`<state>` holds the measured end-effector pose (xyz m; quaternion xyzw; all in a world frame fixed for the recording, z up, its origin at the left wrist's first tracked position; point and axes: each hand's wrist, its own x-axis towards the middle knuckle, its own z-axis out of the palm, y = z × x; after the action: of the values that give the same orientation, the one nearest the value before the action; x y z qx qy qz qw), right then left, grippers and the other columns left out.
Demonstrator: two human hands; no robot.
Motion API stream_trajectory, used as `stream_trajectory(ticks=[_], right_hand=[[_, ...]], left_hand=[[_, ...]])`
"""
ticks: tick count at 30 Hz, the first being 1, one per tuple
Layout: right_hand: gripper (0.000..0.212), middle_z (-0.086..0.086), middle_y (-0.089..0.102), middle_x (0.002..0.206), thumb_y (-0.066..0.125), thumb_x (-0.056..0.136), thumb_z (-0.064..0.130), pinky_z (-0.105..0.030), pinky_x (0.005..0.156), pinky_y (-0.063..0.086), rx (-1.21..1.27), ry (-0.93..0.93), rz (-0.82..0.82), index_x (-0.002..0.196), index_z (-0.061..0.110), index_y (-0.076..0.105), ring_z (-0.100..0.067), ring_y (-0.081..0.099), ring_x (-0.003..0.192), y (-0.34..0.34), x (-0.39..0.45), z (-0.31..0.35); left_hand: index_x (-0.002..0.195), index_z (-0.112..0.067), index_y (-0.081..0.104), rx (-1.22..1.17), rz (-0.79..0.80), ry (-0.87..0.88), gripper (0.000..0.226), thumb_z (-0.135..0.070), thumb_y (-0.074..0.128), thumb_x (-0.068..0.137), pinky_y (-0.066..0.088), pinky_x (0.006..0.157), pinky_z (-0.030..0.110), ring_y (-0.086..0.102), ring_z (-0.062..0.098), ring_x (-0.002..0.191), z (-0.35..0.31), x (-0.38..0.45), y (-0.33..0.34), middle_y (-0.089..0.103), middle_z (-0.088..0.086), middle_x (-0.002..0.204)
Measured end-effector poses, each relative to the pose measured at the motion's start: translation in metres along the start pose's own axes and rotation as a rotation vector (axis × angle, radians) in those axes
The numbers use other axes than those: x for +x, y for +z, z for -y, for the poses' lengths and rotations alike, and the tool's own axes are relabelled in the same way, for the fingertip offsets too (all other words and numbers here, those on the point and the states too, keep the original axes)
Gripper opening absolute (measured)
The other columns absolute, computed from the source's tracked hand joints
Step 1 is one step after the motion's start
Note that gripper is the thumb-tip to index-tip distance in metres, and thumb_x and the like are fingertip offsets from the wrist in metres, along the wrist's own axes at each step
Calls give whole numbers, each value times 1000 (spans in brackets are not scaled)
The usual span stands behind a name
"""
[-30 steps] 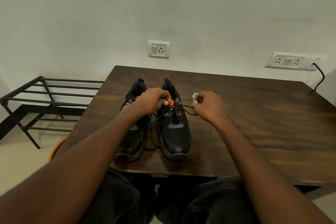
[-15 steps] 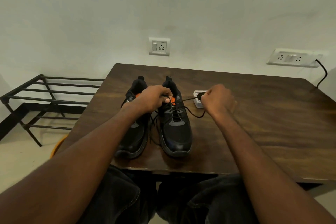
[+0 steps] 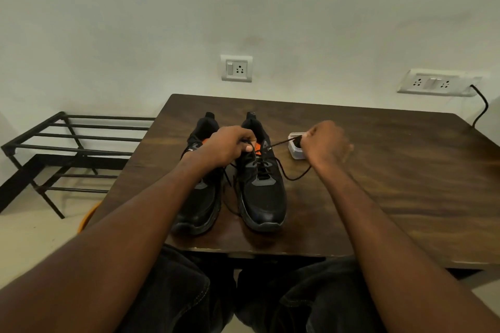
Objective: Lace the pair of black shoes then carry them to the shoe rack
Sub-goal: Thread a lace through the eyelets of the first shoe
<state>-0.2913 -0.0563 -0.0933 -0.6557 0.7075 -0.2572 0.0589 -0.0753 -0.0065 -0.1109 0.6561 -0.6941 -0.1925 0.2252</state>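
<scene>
Two black shoes stand side by side on the brown table (image 3: 378, 184), toes toward me: the left shoe (image 3: 198, 205) and the right shoe (image 3: 263, 197). My left hand (image 3: 230, 146) pinches the black lace at the top of the right shoe, over its orange tongue. My right hand (image 3: 324, 143) grips the other lace end (image 3: 281, 142) and holds it taut to the right. A slack loop of lace (image 3: 295, 177) lies on the table beside the shoe.
A black metal shoe rack (image 3: 67, 149) stands on the floor left of the table. A small clear container (image 3: 295, 147) sits behind my right hand. Wall sockets (image 3: 236, 68) are above the table, with a black cable (image 3: 480, 108) at the right.
My right hand has pulled the lace end further right and up, drawing it taut. My left hand stays at the top of the right shoe.
</scene>
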Motion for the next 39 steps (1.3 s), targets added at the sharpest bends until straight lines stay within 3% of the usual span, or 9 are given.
stream_trajectory(ticks=[5, 8, 12, 17, 23, 25, 28, 35, 39], right_hand=[[25, 0, 68, 127, 76, 91, 32, -43, 98, 53, 79, -284, 195, 115, 27, 77, -23, 64, 115, 11, -14, 8], [13, 6, 68, 115, 77, 92, 33, -48, 99, 52, 95, -377, 337, 105, 30, 79, -17, 63, 108, 14, -21, 23], [13, 8, 73, 89, 73, 95, 28, -42, 92, 56, 113, -299, 332, 83, 29, 74, -13, 67, 87, 20, -18, 20], [18, -10, 77, 102, 64, 93, 24, -34, 77, 52, 121, 46, 55, 98, 15, 79, -33, 71, 95, 18, -1, -1], [19, 4, 71, 119, 74, 94, 32, -46, 99, 53, 191, -264, 325, 112, 26, 76, -19, 65, 112, 26, -11, 13], [5, 8, 74, 97, 78, 91, 34, -47, 92, 57, 211, -298, 415, 91, 31, 75, -14, 69, 96, 30, -13, 19], [21, 6, 74, 84, 77, 91, 26, -45, 87, 59, 234, -273, 403, 72, 29, 69, -14, 70, 87, 34, -14, 19], [22, -25, 76, 95, 45, 96, -4, -59, 81, 61, 818, 298, 443, 110, -7, 62, -37, 77, 87, 37, -4, 16], [17, -8, 72, 109, 66, 97, 19, -47, 87, 61, 532, -33, 458, 114, 16, 63, -23, 70, 98, 34, -10, 16]], left_hand=[[110, -35, 64, 3, -5, 13, 24, -13, 59, 102, 48, 90, 32, 61, 14, 103, 2, 0, 0, 63, -4, 114], [106, -38, 60, 37, -14, 24, 29, -10, 60, 101, 50, 90, 35, 60, 15, 102, 2, -1, 2, 62, -4, 111], [105, -40, 59, 46, -14, 17, 30, -10, 59, 101, 51, 92, 37, 60, 16, 103, 2, -1, 1, 62, -3, 112], [106, -36, 60, -1, 2, 9, 27, -10, 56, 103, 49, 95, 35, 60, 15, 107, 2, 0, -2, 63, -1, 116], [110, -33, 62, -3, 13, 11, 29, -7, 55, 101, 47, 91, 34, 58, 14, 104, 0, -2, -2, 60, -3, 113], [108, -36, 61, 15, -4, 17, 29, -8, 57, 101, 51, 92, 37, 59, 14, 101, 1, -3, -2, 61, -3, 111], [105, -39, 60, 15, -6, 14, 31, -9, 58, 101, 53, 91, 36, 61, 14, 100, 1, -4, -2, 62, -4, 110], [100, -33, 59, 27, 10, 19, 33, -1, 53, 98, 45, 87, 34, 58, 15, 98, -3, -3, -2, 62, -1, 106], [99, -34, 59, 14, 3, 23, 35, 1, 53, 97, 41, 83, 31, 56, 13, 95, -2, -3, -1, 60, -5, 102]])
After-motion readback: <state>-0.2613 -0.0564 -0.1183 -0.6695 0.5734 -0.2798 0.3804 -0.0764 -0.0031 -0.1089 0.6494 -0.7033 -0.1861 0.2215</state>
